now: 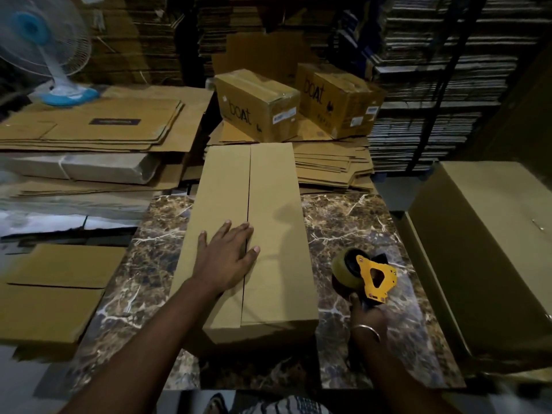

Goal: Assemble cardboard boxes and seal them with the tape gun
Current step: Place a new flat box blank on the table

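At far left a pale fan with a blue hub and blue base stands on flattened corrugated sheets, matte brown and layered in a thick stack, with a plastic-wrapped bundle beneath. Nearer, a folded flat carton lies at the left edge of the table, whose top is glossy, dark brown marble pattern veined with white. On the middle of the table stands a long rectangular cardboard box, smooth and plain, its two top flaps folded shut and meeting at a narrow seam running lengthwise, with no tape on it. The left hand lies flat on the near part of the flaps, fingers straight and spread across the seam, pressing down. Behind it sit two taped cartons printed "boat". To the right of the box, the right hand, a metal bangle at its wrist, grips the handle of the tape gun, yellow metal frame with a translucent tape roll, held just above the marble. At far right a large open carton stands beside the table.
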`<move>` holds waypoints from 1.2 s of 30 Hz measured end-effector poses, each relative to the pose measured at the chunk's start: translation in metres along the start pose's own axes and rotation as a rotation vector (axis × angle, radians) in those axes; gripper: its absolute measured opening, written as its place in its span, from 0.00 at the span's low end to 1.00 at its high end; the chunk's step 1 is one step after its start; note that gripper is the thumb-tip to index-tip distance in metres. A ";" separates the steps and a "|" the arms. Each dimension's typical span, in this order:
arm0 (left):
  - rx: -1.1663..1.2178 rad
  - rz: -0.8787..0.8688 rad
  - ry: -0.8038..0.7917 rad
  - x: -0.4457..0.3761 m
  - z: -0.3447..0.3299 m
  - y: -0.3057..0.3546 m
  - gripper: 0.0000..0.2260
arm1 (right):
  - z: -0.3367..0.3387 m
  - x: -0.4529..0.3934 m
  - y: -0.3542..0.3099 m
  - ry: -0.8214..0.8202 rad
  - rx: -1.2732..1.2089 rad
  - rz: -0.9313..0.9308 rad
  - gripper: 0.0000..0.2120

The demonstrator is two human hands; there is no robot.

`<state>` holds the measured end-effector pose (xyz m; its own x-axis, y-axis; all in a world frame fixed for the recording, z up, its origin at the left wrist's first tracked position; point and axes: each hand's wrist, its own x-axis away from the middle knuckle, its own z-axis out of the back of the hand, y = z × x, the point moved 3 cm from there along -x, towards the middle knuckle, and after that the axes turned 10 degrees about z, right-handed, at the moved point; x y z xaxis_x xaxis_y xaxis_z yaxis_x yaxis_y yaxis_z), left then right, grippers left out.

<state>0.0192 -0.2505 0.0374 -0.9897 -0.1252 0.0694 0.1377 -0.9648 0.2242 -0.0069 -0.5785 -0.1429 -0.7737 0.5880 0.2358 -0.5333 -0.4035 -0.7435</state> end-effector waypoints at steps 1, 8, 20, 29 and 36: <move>-0.003 0.003 -0.003 0.001 0.000 -0.001 0.27 | -0.006 0.000 -0.005 -0.054 -0.037 0.015 0.29; 0.046 -0.157 0.087 -0.008 0.007 -0.009 0.30 | 0.002 0.014 -0.129 -0.170 -0.396 0.251 0.24; 0.464 -0.044 0.115 -0.062 0.024 -0.028 0.15 | 0.017 0.046 -0.270 -0.541 -0.814 0.224 0.28; 1.743 0.282 -0.258 -0.091 0.029 -0.038 0.14 | -0.049 0.089 -0.293 -0.951 -1.068 0.052 0.34; 1.806 0.392 -0.725 -0.108 0.027 -0.044 0.25 | -0.072 0.094 -0.295 -1.213 -1.179 -0.010 0.31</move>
<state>0.1215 -0.1878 0.0466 -0.7670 0.3160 0.5584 0.6388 0.4586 0.6178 0.1018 -0.3538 0.0540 -0.8684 -0.4769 0.1361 -0.4459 0.6308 -0.6350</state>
